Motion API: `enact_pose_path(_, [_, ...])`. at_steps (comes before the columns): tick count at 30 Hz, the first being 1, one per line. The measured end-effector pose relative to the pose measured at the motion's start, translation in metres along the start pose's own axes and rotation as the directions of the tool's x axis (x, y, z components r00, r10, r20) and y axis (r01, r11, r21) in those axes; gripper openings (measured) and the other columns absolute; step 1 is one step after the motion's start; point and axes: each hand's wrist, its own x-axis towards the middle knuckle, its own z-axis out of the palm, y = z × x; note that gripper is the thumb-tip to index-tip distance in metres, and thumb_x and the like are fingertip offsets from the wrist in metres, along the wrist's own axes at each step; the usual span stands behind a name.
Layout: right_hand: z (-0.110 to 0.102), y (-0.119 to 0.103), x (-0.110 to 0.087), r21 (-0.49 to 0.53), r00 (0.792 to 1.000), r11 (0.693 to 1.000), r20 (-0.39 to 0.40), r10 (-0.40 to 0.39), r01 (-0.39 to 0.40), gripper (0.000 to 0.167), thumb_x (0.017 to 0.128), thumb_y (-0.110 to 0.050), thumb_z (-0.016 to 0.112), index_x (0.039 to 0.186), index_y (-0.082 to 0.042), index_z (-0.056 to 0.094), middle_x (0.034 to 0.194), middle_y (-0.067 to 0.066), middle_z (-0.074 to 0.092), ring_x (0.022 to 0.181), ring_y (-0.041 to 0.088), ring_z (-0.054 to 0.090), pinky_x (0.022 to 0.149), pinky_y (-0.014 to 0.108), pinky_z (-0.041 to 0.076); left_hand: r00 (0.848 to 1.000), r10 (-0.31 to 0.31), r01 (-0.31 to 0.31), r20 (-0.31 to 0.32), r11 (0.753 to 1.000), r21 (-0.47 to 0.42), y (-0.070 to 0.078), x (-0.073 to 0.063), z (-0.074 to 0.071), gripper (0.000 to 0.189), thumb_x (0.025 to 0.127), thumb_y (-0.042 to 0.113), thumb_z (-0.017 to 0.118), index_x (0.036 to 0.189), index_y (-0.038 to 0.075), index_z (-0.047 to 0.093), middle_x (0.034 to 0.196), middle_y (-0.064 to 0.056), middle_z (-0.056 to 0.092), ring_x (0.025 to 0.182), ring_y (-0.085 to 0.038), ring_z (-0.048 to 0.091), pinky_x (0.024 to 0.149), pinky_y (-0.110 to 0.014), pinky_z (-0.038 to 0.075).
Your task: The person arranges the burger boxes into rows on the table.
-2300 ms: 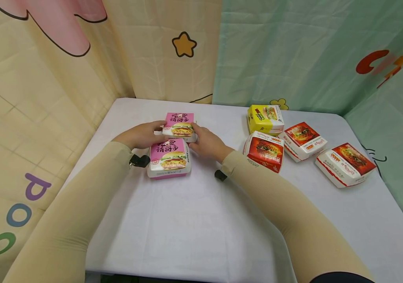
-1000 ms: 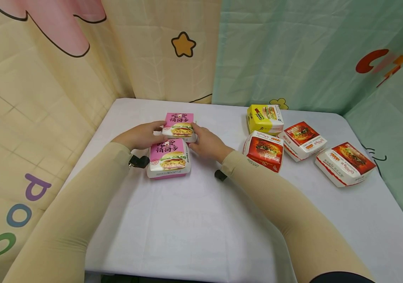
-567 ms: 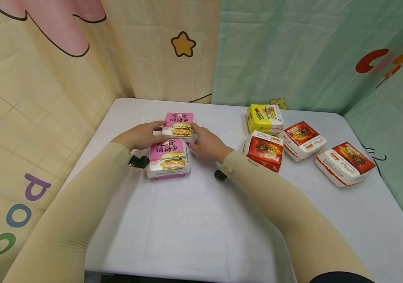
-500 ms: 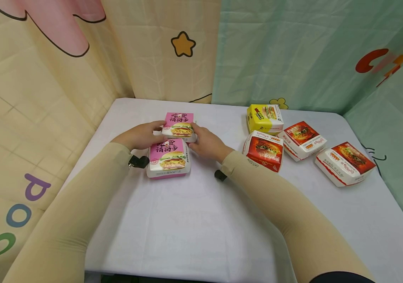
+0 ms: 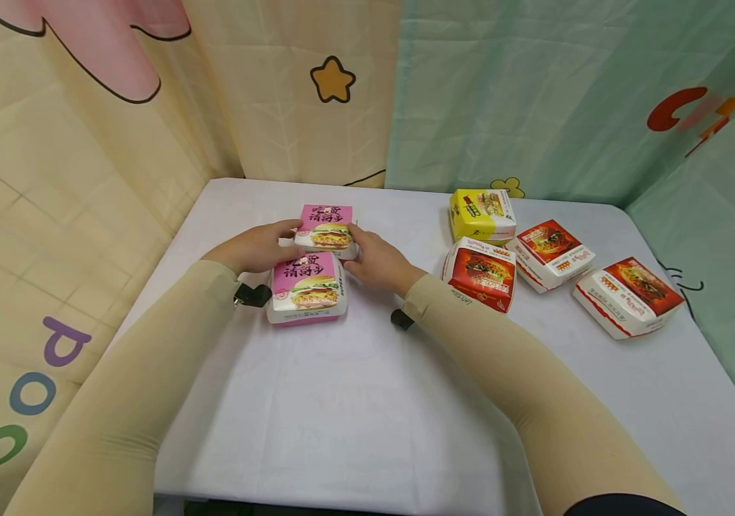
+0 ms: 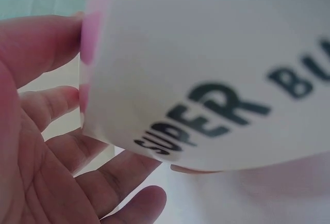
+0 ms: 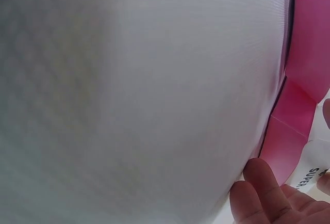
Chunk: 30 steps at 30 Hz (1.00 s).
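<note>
Cream and green printed curtains [image 5: 277, 115] surround a white-clothed table [image 5: 309, 416]. Toward its back left, the left hand [image 5: 252, 248], thumb and fingers bent, grips the left end of a pink-topped white cardboard box [image 5: 325, 228] bearing dark lettering and a burger picture; its matching twin box [image 5: 307, 287] lies just nearer. The right hand [image 5: 381, 264], similarly bent, grips the opposite end. Farther right sit one yellow-and-white box [image 5: 483, 215] and three red-and-white boxes [image 5: 551, 251].

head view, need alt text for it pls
A left hand and right hand hold one pink burger box at a white table; another pink box sits nearer. To their right are one yellow box and three red-and-white boxes.
</note>
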Motion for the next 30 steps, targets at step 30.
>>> enact_pose_path(30, [-0.0050,-0.0020,-0.0007,0.020,0.999,0.999,0.036,0.033,-0.034,0.087,0.104,-0.033,0.065,0.171,-0.017,0.012,0.171,0.013,0.033,0.159,0.028,0.034,0.129,0.045,0.032,1.000,-0.012,0.012,0.001,1.000,0.010,0.0002,0.0015,-0.0006,0.084,0.102,0.057,0.059,0.170,0.027,0.020,0.169,-0.014,0.037,0.156,-0.041,0.032,0.123,-0.070,0.030])
